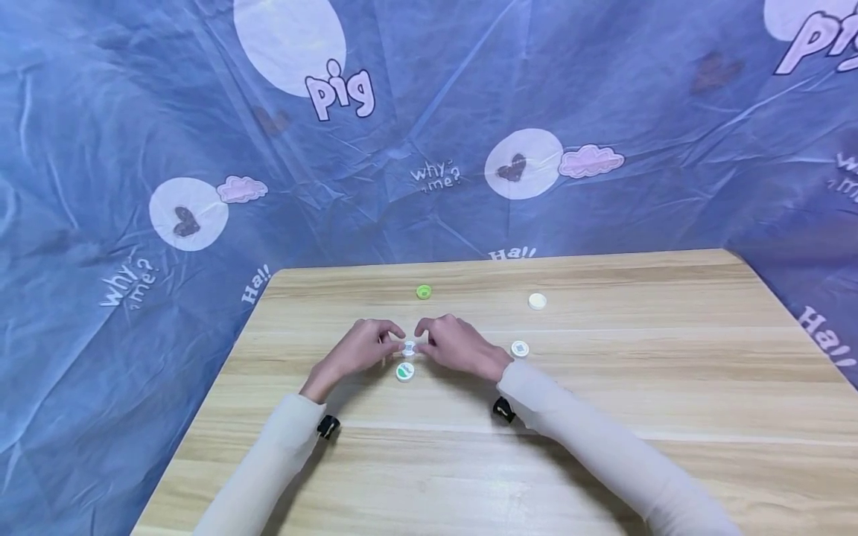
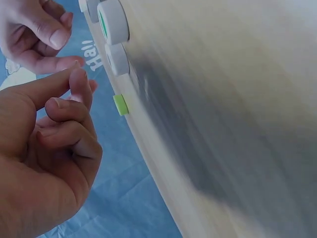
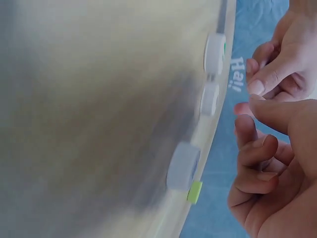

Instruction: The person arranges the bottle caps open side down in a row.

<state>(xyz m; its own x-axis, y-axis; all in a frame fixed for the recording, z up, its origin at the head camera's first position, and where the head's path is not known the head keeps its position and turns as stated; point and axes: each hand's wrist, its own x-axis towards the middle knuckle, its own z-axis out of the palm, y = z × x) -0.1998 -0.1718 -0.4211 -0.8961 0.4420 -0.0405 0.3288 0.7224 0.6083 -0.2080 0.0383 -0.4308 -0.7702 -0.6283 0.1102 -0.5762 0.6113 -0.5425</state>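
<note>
My left hand (image 1: 362, 348) and right hand (image 1: 459, 344) face each other over the left part of the table, fingers loosely bent. In the head view, a small round white cap with a blue pattern (image 1: 409, 348) shows between their thumbs. Nothing visible sits between the fingers of the left hand (image 2: 54, 144) or the right hand (image 3: 277, 173) in the wrist views. Thumb and index finger of each hand come close together there. A white cap with a green and white face (image 1: 405, 371) lies just nearer to me, also seen as a thick white cap (image 2: 115, 22).
Behind the hands lies a bright green cap (image 1: 424, 292). To the right are a plain white cap (image 1: 538, 301) and another blue-patterned white cap (image 1: 519, 348). The wooden table (image 1: 637, 357) meets a blue printed cloth (image 1: 415, 216) along its back and sides.
</note>
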